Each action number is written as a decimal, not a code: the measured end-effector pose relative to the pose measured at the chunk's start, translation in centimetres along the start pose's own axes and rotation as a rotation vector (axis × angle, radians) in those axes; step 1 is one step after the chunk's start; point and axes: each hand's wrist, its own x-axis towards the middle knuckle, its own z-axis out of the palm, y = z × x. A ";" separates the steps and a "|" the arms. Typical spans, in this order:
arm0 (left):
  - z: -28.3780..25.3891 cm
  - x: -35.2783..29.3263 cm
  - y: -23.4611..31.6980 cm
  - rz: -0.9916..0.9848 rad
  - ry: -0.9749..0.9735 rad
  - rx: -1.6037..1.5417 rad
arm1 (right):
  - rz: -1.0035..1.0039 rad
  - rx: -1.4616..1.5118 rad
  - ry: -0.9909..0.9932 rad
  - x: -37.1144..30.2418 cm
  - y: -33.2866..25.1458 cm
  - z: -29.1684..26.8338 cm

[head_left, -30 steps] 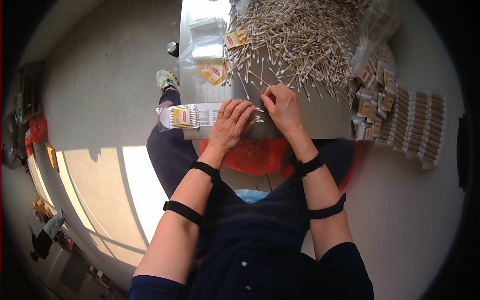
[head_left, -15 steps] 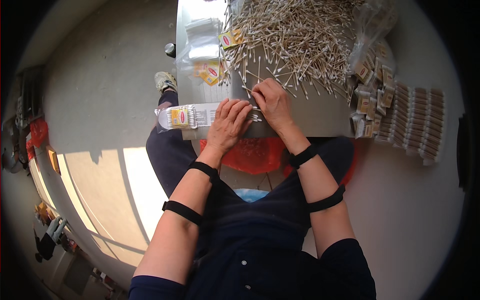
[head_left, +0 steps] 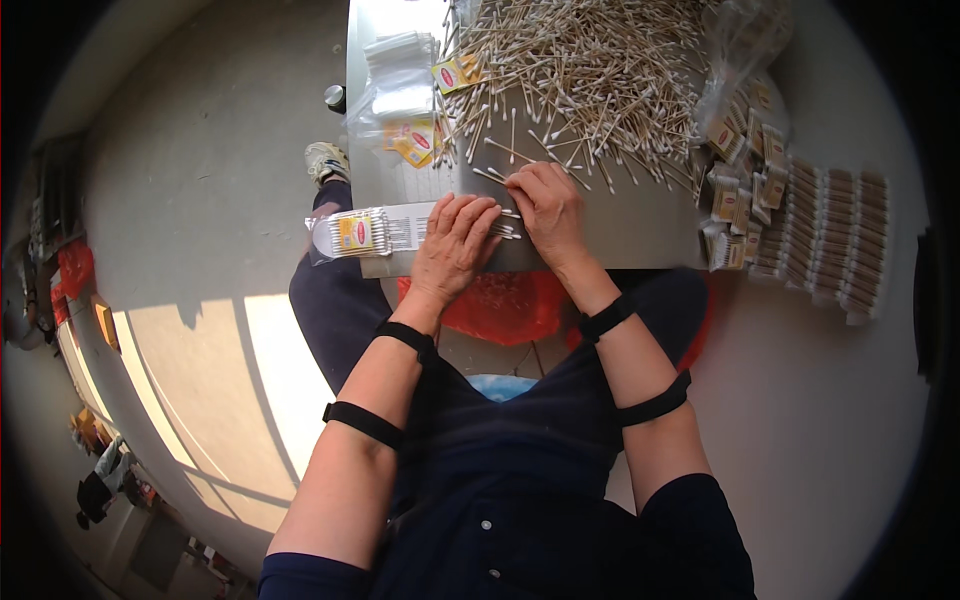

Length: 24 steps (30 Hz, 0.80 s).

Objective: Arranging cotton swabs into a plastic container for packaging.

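Note:
My left hand [head_left: 455, 243] is closed over the right end of a white printed strip, its fingers bent and side by side. White-tipped cotton swabs [head_left: 508, 232] stick out from under its fingers. To its left, a clear plastic packet [head_left: 322, 240] holds a row of swabs behind a yellow label card [head_left: 356, 234]. My right hand [head_left: 548, 212] is pinched on a loose cotton swab [head_left: 489, 175] at the edge of the heap; its fingertips are partly hidden. Both hands rest at the near side of the grey table [head_left: 630, 235].
A big heap of loose swabs [head_left: 600, 80] covers the far table. Clear bags [head_left: 402, 80] and yellow cards [head_left: 410, 138] lie at the far left. Filled packets [head_left: 738, 200] and stacked rows of them [head_left: 835, 235] stand at the right. A red bag [head_left: 505, 310] hangs under the table edge.
My right hand has drawn in slightly, its fingers closing on a swab at the heap's edge. My left hand stays in place over the strip. The whole view has shifted a little.

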 end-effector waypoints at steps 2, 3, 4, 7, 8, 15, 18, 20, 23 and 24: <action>0.1 0.0 -0.1 -0.003 0.008 -0.007 | 0.018 0.030 0.031 -0.2 0.2 -0.7; 0.1 0.0 -0.1 -0.002 0.017 -0.012 | 0.020 0.027 0.033 -0.3 0.3 -0.8; 0.1 0.0 0.0 0.000 0.017 -0.014 | 0.030 0.031 0.029 -0.3 0.3 -0.9; 0.0 0.1 0.3 -0.003 0.077 0.010 | 0.023 0.034 -0.016 -0.9 -0.1 -1.0; -0.1 0.2 0.3 -0.010 0.055 0.020 | 0.005 0.038 -0.059 -1.2 -0.3 -0.8; -0.1 0.2 0.3 -0.021 -0.018 -0.017 | 0.174 -0.103 0.186 2.0 -1.2 -0.1; -0.1 0.1 0.3 -0.026 -0.003 0.010 | 0.196 -0.253 0.077 3.8 -0.2 1.5; 0.1 0.2 0.1 -0.011 -0.002 0.030 | 0.190 -0.261 0.068 3.4 0.1 1.6; 0.1 0.1 0.2 -0.017 -0.001 0.040 | 0.186 -0.163 0.046 1.6 0.1 0.7; 0.0 0.0 0.3 -0.021 0.004 0.029 | 0.178 -0.135 0.053 1.2 0.1 0.3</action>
